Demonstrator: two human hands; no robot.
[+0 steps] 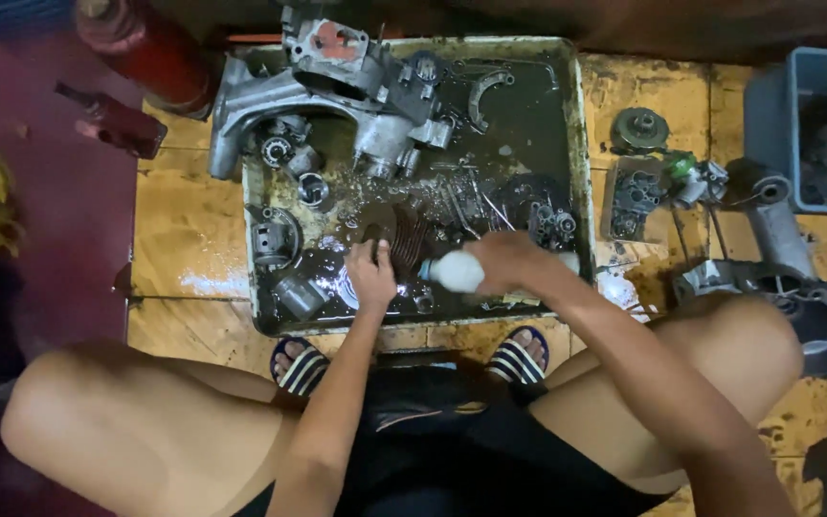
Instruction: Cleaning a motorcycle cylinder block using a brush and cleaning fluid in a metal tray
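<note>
I squat over a shallow metal tray (578, 124) filled with dark oily liquid and engine parts. My left hand (372, 274) grips a dark finned engine part (404, 233) near the tray's front. My right hand (507, 260) holds a white plastic bottle (454, 271) on its side, its nozzle pointing left toward the finned part. A large grey engine casing (337, 96) lies across the back of the tray. A piston (276, 236) and a small cylinder (299, 297) sit at the tray's left side.
Loose engine covers and gears (638, 191) lie on the yellow tiled floor right of the tray. A blue plastic bin (815, 124) with parts stands at the far right. A red cylinder (145, 48) stands at the back left. My sandalled feet (301, 366) touch the tray's front.
</note>
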